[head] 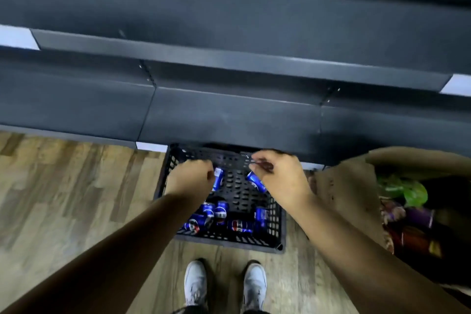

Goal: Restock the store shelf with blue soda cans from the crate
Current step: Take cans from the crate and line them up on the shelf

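Both hands' grip curled: left hand (192, 177) on can (218, 179), right hand (280, 176) on second can (255, 181).

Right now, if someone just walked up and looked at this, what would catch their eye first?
Probably the two hands over the black crate on the wood floor: the left hand holds a blue can, and the right hand holds another blue can. Next, the loose blue cans lying at the crate's near end, and the dark shelves above with nothing on them in view.

Blue cans (221, 212), black crate (275, 222)
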Motion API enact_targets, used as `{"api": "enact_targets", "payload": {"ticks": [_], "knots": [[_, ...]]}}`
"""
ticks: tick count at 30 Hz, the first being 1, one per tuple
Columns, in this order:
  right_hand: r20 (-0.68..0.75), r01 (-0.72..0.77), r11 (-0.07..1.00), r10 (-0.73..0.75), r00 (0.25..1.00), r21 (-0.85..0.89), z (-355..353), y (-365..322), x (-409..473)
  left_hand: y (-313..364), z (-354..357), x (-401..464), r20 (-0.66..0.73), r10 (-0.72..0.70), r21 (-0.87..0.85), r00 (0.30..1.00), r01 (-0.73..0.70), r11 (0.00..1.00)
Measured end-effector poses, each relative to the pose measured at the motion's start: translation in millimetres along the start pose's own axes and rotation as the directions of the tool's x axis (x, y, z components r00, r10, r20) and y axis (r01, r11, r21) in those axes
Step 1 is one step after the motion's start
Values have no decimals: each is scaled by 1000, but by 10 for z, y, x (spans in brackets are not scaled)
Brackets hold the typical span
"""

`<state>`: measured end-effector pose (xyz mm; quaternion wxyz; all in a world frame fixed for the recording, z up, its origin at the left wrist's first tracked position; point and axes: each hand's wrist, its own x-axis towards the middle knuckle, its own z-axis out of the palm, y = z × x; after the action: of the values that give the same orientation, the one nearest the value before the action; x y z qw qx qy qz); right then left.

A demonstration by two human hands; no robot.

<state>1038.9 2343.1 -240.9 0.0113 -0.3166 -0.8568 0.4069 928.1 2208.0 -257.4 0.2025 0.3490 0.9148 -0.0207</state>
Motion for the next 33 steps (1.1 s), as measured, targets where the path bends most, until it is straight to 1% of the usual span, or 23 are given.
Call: {"api": "enact_targets", "payload": {"ticks": [2,4,8,11,16,19,21,23,27,30,33], "knots": [[12,-42,998,42,999,-38,164,293,34,23,300,93,49,-22,-19,999,23,1000],[42,-77,990,83,996,-120,304,545,90,6,552,196,69,-37,-49,997,41,998],[104,-147,956,179,978,-255,665,1006,226,-90,1069,463,77,-61,-94,995,68,993],[133,-175,931,227,965,-321,1055,1324,328,-187,1529,658,61,-67,-82,996,71,994],[279,-112,835,302,911,-538,1823,1902,524,-325,2481,1020,53,-17,-37,998,19,999],[300,-87,757,358,884,-647,2311,2317,674,-402,3078,1301,119,-11,-19,993,13,1000],[283,-87,705,391,876,-704,2619,2607,845,-469,3478,1510,127,20,18,992,-23,1000],[247,-105,691,390,887,-715,2880,2865,1052,-524,3811,1751,103,43,49,994,-49,998],[159,-162,756,332,930,-634,3327,3295,1388,-525,4252,2220,29,88,32,996,-89,995],[125,-155,781,285,950,-604,3488,3473,1577,-505,4406,2456,-41,120,-8,992,-120,993],[120,-136,788,257,959,-601,3539,3599,1702,-455,4543,2604,-107,160,-37,981,-165,986]]}}
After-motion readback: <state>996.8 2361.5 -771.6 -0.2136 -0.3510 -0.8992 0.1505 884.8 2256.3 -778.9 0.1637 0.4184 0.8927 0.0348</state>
